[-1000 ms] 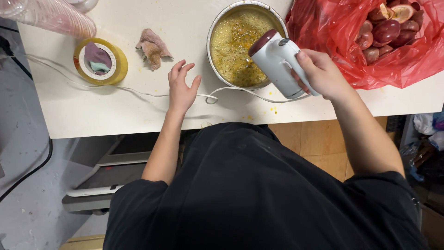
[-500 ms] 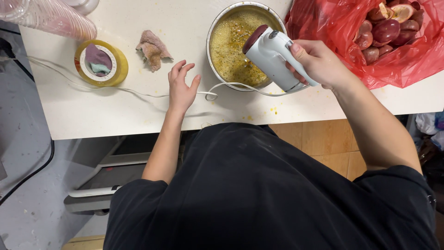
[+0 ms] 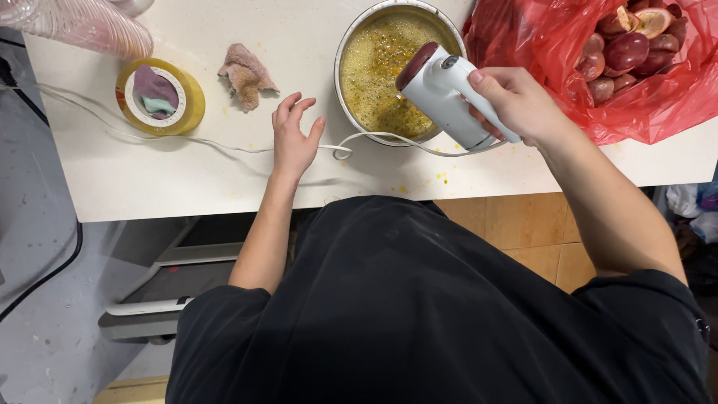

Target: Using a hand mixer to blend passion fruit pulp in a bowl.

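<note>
Two hands working: right hand fingers wrapping white hand mixer over metal bowl; left hand fingers spreading wide on bench; red plastic bag lying rightward.

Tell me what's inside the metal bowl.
The bowl holds a frothy yellow liquid with dark specks. The right hand holds a white mixer over it, covering the bowl's right part. The beaters and what lies below the surface cannot be seen.

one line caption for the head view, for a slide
Right hand holds a white hand mixer over a metal bowl of yellow pulp; left hand rests open on the counter.
</note>
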